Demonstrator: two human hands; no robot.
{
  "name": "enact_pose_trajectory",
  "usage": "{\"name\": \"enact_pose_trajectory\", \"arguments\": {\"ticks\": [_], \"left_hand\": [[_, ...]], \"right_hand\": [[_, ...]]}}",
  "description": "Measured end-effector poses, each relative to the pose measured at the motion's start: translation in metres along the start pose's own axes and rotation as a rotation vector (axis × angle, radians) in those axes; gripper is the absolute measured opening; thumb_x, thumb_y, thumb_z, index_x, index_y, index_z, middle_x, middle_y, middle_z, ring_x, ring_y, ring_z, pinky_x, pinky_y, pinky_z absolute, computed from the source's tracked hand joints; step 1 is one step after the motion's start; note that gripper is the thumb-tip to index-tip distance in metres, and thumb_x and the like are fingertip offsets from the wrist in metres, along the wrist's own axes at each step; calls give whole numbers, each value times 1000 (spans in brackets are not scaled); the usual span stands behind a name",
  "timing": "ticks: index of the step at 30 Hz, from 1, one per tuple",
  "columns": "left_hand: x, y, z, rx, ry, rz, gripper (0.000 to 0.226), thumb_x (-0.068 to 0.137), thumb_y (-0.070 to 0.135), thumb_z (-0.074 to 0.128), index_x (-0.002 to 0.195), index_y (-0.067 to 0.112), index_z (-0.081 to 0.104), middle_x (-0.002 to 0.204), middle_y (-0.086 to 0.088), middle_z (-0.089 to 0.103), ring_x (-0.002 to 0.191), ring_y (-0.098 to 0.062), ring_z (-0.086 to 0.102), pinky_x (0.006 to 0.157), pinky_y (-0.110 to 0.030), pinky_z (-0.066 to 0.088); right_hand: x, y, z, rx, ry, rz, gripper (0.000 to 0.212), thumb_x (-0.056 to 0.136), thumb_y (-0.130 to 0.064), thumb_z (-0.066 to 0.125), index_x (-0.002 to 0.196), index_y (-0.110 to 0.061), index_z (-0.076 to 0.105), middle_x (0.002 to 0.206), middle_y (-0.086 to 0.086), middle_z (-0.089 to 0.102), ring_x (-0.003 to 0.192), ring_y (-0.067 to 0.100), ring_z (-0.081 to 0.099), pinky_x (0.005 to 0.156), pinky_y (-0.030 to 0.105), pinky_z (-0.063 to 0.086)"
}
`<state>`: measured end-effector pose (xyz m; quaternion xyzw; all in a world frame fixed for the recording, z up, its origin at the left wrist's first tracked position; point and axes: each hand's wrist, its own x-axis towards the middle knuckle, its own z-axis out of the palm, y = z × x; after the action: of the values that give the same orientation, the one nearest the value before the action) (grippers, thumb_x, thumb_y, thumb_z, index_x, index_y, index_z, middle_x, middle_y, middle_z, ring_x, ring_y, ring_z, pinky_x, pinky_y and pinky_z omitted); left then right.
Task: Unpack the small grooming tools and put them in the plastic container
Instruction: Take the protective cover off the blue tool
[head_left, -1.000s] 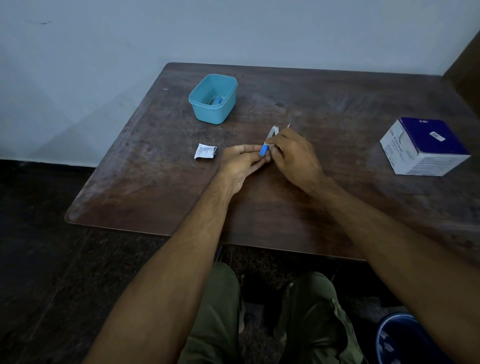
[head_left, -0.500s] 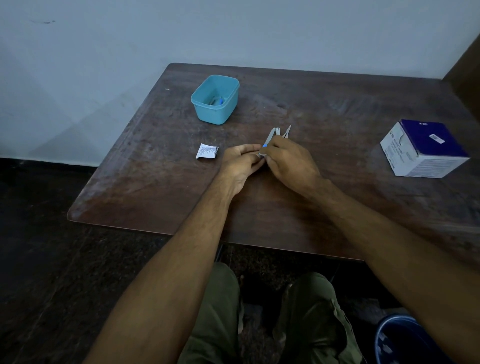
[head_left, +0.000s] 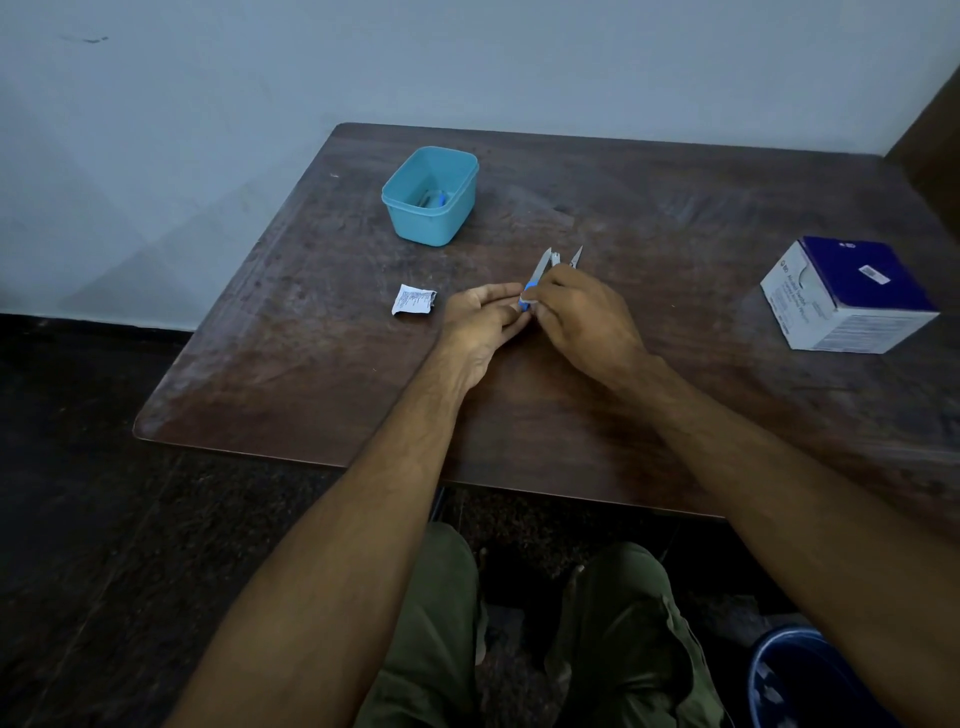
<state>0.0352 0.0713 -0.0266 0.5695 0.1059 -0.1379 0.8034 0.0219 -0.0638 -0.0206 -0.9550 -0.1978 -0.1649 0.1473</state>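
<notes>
Both hands meet at the middle of the brown table (head_left: 311, 364). My right hand (head_left: 587, 322) pinches a small blue-handled grooming tool (head_left: 540, 273) whose two thin metal tips stick up and away from me. My left hand (head_left: 483, 322) touches the tool's blue end (head_left: 525, 299) with its fingertips. The teal plastic container (head_left: 415, 228) stands farther back and to the left, open, with a blue item lying at its bottom (head_left: 434, 198). A torn white wrapper (head_left: 413, 300) lies flat just left of my left hand.
A white and dark blue cardboard box (head_left: 852, 296) sits at the right side of the table. A pale wall runs behind the table. A blue bin rim (head_left: 779, 670) shows on the floor at lower right, beside my knees.
The wrapping around the tool has come away from its tips, which now show as two spread metal points. Both hands stayed in the same spot, shifting only slightly.
</notes>
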Motion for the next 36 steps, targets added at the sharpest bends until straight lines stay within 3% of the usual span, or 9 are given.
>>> {"name": "enact_pose_trajectory", "arguments": {"ticks": [4, 9, 13, 20, 24, 29, 32, 36], "left_hand": [[-2, 0, 0, -12, 8, 7, 22, 92, -12, 49, 110, -5, 60, 93, -10, 68, 87, -16, 67, 85, -24, 55], [0, 0, 0, 7, 2, 15, 20, 92, -11, 50, 96, 3, 64, 92, -9, 69, 88, -16, 68, 84, -24, 56], [-1, 0, -1, -6, -4, 4, 20, 92, -11, 49, 100, 0, 63, 93, -11, 69, 86, -17, 68, 86, -24, 55], [-1, 0, 1, 23, 1, 14, 18, 91, -12, 51, 98, 0, 62, 92, -11, 69, 84, -16, 68, 80, -22, 57], [-3, -1, 4, 63, 45, 21, 20, 89, -11, 55, 104, 0, 63, 94, -13, 71, 87, -19, 70, 79, -24, 58], [-2, -6, 10, 133, 132, 104, 20, 87, -6, 60, 106, -2, 64, 83, -6, 70, 75, -13, 68, 72, -22, 58], [1, -10, 10, 131, 153, 103, 24, 85, -4, 65, 109, -1, 63, 92, -11, 72, 82, -17, 70, 79, -27, 58], [3, -13, 11, 116, 167, 111, 25, 87, -9, 59, 111, -4, 61, 90, -11, 70, 76, -16, 68, 77, -24, 57]], "right_hand": [[2, -3, 0, -16, 16, 12, 25, 90, -9, 52, 108, -8, 69, 103, 13, 62, 94, 34, 58, 69, 42, 51], [-2, -3, 0, -23, -4, -21, 24, 90, -12, 53, 108, -10, 69, 101, 13, 62, 93, 35, 59, 68, 45, 52], [3, 1, 0, -14, 28, 36, 24, 89, -10, 54, 108, -8, 69, 102, 14, 62, 94, 34, 58, 70, 43, 52], [2, 3, 0, -39, -6, -44, 22, 88, -6, 56, 106, -6, 70, 96, 17, 62, 87, 37, 59, 66, 44, 52], [11, 5, -2, -82, 20, -14, 24, 87, -5, 58, 108, -5, 68, 99, 15, 61, 91, 32, 56, 65, 37, 46], [5, 2, 5, -214, -27, -143, 21, 85, -7, 59, 104, -8, 67, 94, 10, 58, 84, 29, 54, 53, 32, 38], [16, 8, -3, -257, -28, -100, 20, 82, -8, 64, 101, -5, 68, 92, 13, 57, 85, 31, 53, 56, 31, 31], [27, 18, -9, -265, -12, -44, 18, 83, -6, 64, 100, -2, 68, 93, 17, 56, 88, 34, 53, 58, 31, 31]]}}
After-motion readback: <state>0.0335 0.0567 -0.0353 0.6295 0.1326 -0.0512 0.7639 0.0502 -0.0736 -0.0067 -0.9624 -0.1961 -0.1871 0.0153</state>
